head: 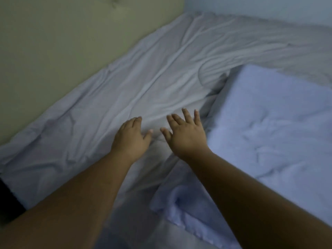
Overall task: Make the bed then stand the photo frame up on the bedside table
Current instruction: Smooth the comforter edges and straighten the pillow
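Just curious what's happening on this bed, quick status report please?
Both open: left hand and right hand, spread over the grey sheet. Sheet wrinkled all over. By the right hand, blue blanket bunched; no photo frame in view.

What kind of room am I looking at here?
Most likely a bedroom. A wrinkled grey sheet is spread out flat, a padded beige headboard runs along its edge, and a rumpled pale blue blanket lies on it at the right.
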